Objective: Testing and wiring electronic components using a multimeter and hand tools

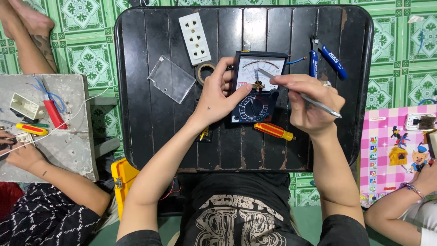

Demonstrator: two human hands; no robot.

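Note:
A dark analog multimeter (255,105) with a white dial face lies in the middle of the black tray table (150,114). My left hand (218,93) grips its left edge, thumb resting on the front near the rotary selector. My right hand (309,102) holds a thin silver tool like tweezers (318,104); its tip points at the small fitting just below the dial face. A red and yellow screwdriver (274,131) lies just under the meter, in front of my right wrist.
On the table: a white multi-socket outlet (195,32), a clear plastic cover (171,79), a tape roll (205,70), blue-handled cutters (330,57). A yellow case (122,182) sits below left. Another person works at a grey board (63,136) on the left; a third person's arm (400,205) rests by a pink board (387,150).

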